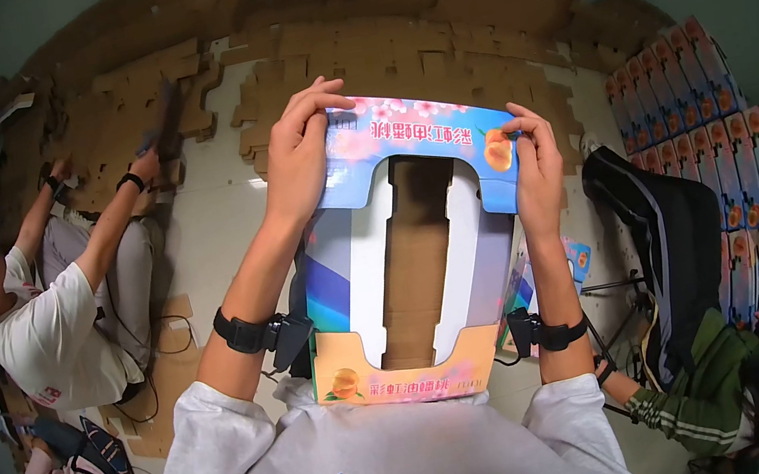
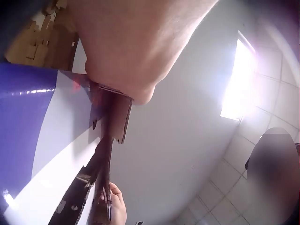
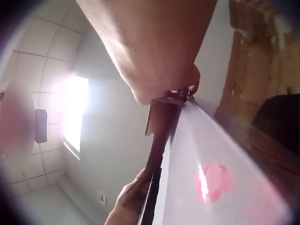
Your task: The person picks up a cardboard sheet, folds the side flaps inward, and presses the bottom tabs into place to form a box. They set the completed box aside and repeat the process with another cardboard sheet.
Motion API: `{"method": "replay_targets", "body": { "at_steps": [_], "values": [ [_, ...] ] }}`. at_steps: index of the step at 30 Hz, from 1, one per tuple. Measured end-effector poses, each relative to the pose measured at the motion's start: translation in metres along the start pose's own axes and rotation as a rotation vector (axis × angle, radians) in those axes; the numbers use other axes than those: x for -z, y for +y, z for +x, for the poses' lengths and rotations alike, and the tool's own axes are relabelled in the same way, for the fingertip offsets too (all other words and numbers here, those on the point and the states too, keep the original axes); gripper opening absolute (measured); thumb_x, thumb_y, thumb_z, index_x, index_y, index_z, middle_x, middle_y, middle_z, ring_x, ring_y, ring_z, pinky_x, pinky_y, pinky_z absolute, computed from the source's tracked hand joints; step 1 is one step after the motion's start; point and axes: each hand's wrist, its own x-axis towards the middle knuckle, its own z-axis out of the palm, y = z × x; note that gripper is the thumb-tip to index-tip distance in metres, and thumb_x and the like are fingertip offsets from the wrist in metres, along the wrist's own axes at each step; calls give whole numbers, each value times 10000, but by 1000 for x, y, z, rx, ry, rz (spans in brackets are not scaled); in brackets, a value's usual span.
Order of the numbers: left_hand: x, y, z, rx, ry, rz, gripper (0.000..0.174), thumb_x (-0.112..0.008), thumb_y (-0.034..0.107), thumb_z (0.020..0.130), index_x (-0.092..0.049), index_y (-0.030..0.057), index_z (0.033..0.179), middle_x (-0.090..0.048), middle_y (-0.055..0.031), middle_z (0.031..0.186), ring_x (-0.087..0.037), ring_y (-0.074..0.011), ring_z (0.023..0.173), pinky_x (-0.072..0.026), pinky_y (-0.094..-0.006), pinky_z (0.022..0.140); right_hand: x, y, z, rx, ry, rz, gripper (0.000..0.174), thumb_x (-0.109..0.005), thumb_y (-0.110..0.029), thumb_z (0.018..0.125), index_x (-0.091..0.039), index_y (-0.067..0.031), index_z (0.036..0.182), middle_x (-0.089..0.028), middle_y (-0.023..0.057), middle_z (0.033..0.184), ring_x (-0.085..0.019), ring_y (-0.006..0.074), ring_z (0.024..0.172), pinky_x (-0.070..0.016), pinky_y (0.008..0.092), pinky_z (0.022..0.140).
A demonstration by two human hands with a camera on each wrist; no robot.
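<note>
A printed cardboard fruit box (image 1: 419, 144), blue and pink at its far end and orange at its near end, is held up in front of the chest. Pictures of peaches and blossoms decorate it, and a long opening down its middle shows brown cardboard inside. My left hand (image 1: 299, 144) grips the far left corner, fingers bent over the top edge. At the far right corner my right hand (image 1: 537, 163) holds the edge, its fingertips on the printed panel. The box's glossy side (image 2: 28, 108) fills the lower left of the left wrist view.
Flattened cardboard sheets (image 1: 293, 34) cover the floor ahead. Stacked printed boxes (image 1: 679, 93) stand at the right, beside a black cover (image 1: 652, 229). A person in a white shirt (image 1: 52, 335) sits at the left; another in a green sleeve (image 1: 693, 400) is at the lower right.
</note>
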Motion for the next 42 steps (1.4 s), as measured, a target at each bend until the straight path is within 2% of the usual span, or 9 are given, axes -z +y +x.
{"method": "replay_targets", "body": {
  "at_steps": [6, 12, 19, 24, 30, 33, 34, 40, 42],
  "values": [
    [-1, 6, -8, 90, 123, 28, 285, -441, 7, 1080, -713, -8, 995, -692, -103, 1395, -614, -142, 1110, -482, -293, 967, -4, 15, -7, -29, 68, -23, 249, -418, -54, 1068, -647, 20, 1131, -655, 188, 1363, -631, 303, 1260, -461, 414, 1104],
    [-6, 13, -9, 365, 219, -261, 263, -428, 102, 1127, -670, 10, 1176, -699, -82, 1234, -628, -137, 1115, -493, -305, 979, -5, -4, -13, -39, 99, -330, 268, -428, -103, 1089, -585, 42, 1251, -645, 226, 1280, -626, 378, 1199, -470, 466, 1034],
    [-6, -5, -6, 108, 168, 83, 257, -427, 117, 1136, -642, 14, 1232, -659, -95, 1138, -633, -196, 1047, -495, -313, 954, -7, 1, -15, -135, 75, -433, 244, -430, -151, 1109, -559, 18, 1227, -679, 299, 1159, -653, 467, 1094, -485, 533, 911],
    [-3, -3, -17, -36, 95, 346, 266, -467, 90, 1117, -618, 20, 1325, -627, -182, 1317, -655, -322, 1225, -515, -410, 1025, -4, -25, -16, -201, -13, -608, 201, -427, -172, 1112, -541, -9, 1146, -703, 335, 957, -648, 559, 933, -467, 617, 799],
    [-7, -16, -19, 263, 9, 151, 509, -523, 288, 1138, -438, 106, 1605, -573, -186, 1514, -574, -314, 1383, -439, -385, 1161, -9, 1, -23, -37, 145, -581, 219, -429, -180, 1108, -544, 6, 1115, -687, 323, 901, -644, 547, 887, -469, 604, 779],
    [-2, -9, -15, 447, -60, -47, 586, -555, 389, 1122, -421, 118, 1624, -547, -152, 1568, -549, -263, 1411, -410, -364, 1179, -1, 2, -26, -208, 59, -433, 261, -459, -207, 1101, -565, 26, 1053, -683, 318, 906, -648, 539, 894, -463, 598, 779],
    [-3, -10, -17, 439, -57, -92, 604, -561, 412, 1117, -419, 126, 1629, -551, -137, 1564, -544, -241, 1408, -412, -352, 1171, -4, 2, -24, -181, 157, -344, 400, -524, -284, 1100, -576, 52, 889, -614, 288, 768, -572, 475, 693, -439, 556, 689],
    [-5, -19, -20, 394, -31, -87, 597, -564, 404, 1119, -426, 125, 1628, -552, -124, 1566, -542, -233, 1407, -402, -352, 1180, 15, -25, -11, -417, -73, -474, 638, -615, -410, 1085, -503, 65, 674, -361, 129, 561, -269, 294, 619, -344, 470, 561],
    [-7, -19, -19, 396, -29, -112, 593, -577, 400, 1113, -443, 123, 1620, -545, -127, 1574, -537, -231, 1414, -402, -354, 1181, 10, -20, -19, -348, -3, -484, 615, -606, -396, 1091, -513, 67, 697, -411, 178, 580, -328, 325, 592, -362, 484, 574]
  ]
}}
